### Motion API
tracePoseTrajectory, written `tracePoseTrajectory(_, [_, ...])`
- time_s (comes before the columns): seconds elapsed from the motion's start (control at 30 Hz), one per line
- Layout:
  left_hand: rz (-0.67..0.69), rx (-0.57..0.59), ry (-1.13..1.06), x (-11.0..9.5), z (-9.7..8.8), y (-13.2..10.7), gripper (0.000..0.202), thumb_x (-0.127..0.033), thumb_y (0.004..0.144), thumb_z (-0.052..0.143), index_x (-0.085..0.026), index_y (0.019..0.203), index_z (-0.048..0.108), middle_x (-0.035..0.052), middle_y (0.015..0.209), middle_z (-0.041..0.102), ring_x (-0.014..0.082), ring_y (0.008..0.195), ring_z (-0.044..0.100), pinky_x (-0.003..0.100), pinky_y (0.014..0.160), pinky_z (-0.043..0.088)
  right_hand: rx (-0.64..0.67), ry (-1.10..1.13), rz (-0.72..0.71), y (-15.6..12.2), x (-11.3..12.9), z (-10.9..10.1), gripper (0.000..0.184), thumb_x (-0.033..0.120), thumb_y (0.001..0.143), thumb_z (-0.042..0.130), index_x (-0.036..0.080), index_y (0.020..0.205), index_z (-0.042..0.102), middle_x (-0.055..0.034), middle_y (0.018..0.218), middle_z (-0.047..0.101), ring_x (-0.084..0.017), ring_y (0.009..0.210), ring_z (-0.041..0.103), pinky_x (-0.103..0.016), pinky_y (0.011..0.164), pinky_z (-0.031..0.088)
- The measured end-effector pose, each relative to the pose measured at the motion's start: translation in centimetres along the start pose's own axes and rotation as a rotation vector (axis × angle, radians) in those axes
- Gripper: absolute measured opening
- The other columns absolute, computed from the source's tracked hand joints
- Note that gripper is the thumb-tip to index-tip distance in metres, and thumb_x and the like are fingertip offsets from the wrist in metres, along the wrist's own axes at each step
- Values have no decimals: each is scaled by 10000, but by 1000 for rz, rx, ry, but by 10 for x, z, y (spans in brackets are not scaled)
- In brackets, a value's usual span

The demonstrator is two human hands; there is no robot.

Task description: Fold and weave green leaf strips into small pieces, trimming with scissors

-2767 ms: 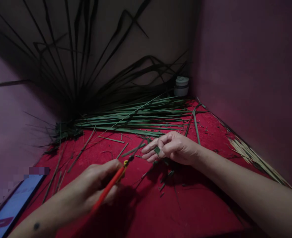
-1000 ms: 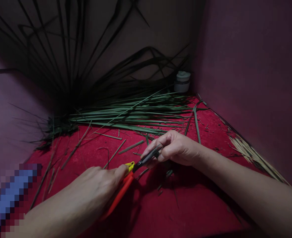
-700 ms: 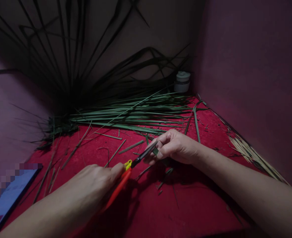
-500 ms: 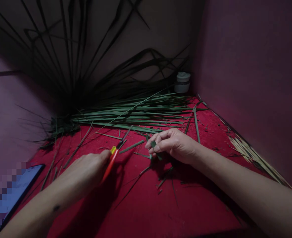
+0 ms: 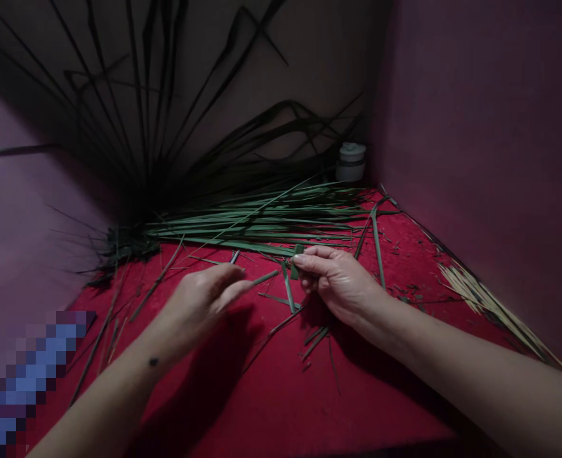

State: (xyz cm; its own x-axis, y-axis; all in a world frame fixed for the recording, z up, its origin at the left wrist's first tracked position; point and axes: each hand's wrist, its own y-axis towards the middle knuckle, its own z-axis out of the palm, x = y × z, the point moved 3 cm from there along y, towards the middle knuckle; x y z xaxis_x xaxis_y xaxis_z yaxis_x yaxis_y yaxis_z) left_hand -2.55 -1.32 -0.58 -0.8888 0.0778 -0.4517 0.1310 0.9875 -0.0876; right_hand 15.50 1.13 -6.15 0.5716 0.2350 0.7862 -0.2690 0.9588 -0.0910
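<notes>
Since the previous frame, the left hand had moved nearer the right hand, and the dark green leaf piece had risen with the right hand's fingertips. The scissors, whose orange handles had shown at the left hand, had dropped from sight; a grey tip poked out just beyond that hand's fingers, too little of it visible to name for sure.

A purple wall stood to the right of the right hand. The red surface spread beneath both hands. Dark, long-bladed fronds fanned upward well beyond the left hand, and a layer of cut green leaf strips lay just beyond both. To the left of the left forearm was a screened device, partly pixelated. A bundle of pale thin sticks lay to the right of the right hand; a white lidded container stood far beyond it.

The left hand's thumb and fingers were parted; whether it touched anything behind them could not be told. The right hand pinched the leaf piece between thumb and forefinger. Between the hands lay a short green stalk, and small scraps lay on the near side of the right hand.
</notes>
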Motion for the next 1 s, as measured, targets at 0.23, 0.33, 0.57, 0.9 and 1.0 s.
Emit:
tracePoseTrajectory(0.23, [-33,107,-928,-38,47,9,228,-353,749,598,-144,671,551,-34,524,513,68,435,428,197,448,343,-43,72,-9,-6,0,8,140,199,593,711,152,610,580,47,546,525,-66,499,446,-223,508,331])
tracePoseTrajectory(0.33, [-8,-14,-866,-37,48,12,235,-336,762,590,-138,640,556,-33,509,499,64,460,411,190,462,337,-52,62,-31,-5,-2,6,150,209,596,702,156,602,561,52,541,515,-66,495,440,-224,513,334])
tracePoseTrajectory(0.57, [125,54,-581,-34,34,14,179,-261,757,572,-131,635,557,-49,532,442,54,487,356,177,452,293,157,-460,-32,2,18,-2,70,208,618,657,155,644,619,36,532,540,-75,487,458,-226,496,337])
tracePoseTrajectory(0.9, [170,36,-512,-33,35,11,168,-263,777,541,-130,677,568,-43,569,467,60,505,378,181,468,311,181,-785,1,1,28,-2,95,215,629,639,132,643,683,8,530,582,-76,482,451,-224,481,334])
tracePoseTrajectory(1.0, [166,3,-580,-31,33,10,142,-232,777,535,-130,680,554,-45,586,471,61,531,396,180,508,338,154,-739,25,-1,25,0,109,230,630,637,128,649,672,-9,564,606,-89,512,488,-228,501,356])
